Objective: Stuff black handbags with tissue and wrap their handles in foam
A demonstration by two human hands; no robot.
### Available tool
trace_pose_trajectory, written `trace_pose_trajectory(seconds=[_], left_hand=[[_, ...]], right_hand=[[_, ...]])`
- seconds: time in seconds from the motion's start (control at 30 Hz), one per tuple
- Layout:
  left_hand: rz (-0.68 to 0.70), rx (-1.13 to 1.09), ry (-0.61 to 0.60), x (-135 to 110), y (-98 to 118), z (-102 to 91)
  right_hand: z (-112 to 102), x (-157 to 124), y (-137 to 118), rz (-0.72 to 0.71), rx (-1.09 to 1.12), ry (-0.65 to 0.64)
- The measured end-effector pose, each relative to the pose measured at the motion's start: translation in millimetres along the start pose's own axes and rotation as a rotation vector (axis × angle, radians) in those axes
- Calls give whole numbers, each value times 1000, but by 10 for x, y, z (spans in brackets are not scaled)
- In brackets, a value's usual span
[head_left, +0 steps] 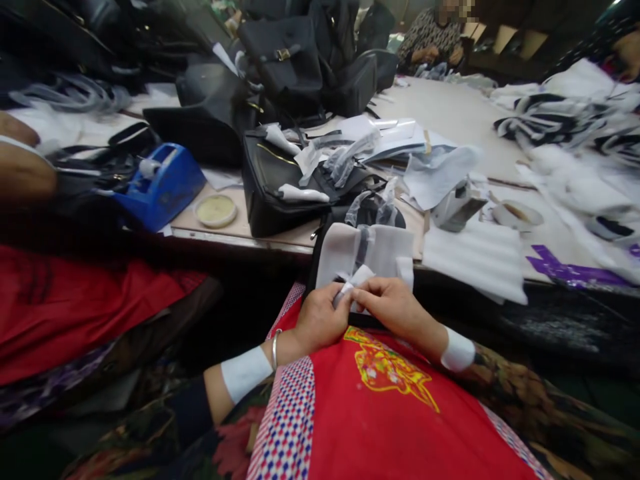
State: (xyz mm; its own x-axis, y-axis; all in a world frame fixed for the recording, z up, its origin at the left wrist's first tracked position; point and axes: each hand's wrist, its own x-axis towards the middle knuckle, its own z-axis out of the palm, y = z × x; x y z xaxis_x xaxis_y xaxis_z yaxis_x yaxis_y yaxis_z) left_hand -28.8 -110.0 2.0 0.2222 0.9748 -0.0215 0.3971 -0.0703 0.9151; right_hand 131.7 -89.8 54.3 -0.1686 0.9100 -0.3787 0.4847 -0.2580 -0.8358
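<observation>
My left hand (pixel 320 319) and my right hand (pixel 393 305) meet over my lap, both pinching a small strip of white wrapping paper (pixel 354 279). The strip belongs to a black handbag (pixel 367 250) partly wrapped in white padding, which leans from my lap against the table edge. Fingers of both hands are curled closed on the paper. A red cloth with a yellow emblem (pixel 395 400) covers my lap beneath the hands.
On the table lie a black bag (pixel 280 190) strewn with paper scraps, a blue tape dispenser (pixel 160 183), a round lid (pixel 215 211), white foam sheets (pixel 475 257), purple tape (pixel 570 270) and more black bags (pixel 285 60). A person in red (pixel 60 300) sits left; another sits far across.
</observation>
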Motion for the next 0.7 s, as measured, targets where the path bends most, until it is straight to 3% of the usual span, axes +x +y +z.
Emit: trace_pose_trajectory(seconds=[0.27, 0.5, 0.6, 0.7], left_hand=[[78, 137, -3, -43, -32, -17], [147, 233, 4, -48, -102, 26], [163, 245, 8, -48, -114, 28], [148, 232, 7, -47, -109, 12]], right_hand=[[86, 0, 63, 133, -70, 141], [213, 35, 200, 345, 168, 168], [221, 36, 227, 414, 270, 149], [165, 5, 239, 419, 359, 50]])
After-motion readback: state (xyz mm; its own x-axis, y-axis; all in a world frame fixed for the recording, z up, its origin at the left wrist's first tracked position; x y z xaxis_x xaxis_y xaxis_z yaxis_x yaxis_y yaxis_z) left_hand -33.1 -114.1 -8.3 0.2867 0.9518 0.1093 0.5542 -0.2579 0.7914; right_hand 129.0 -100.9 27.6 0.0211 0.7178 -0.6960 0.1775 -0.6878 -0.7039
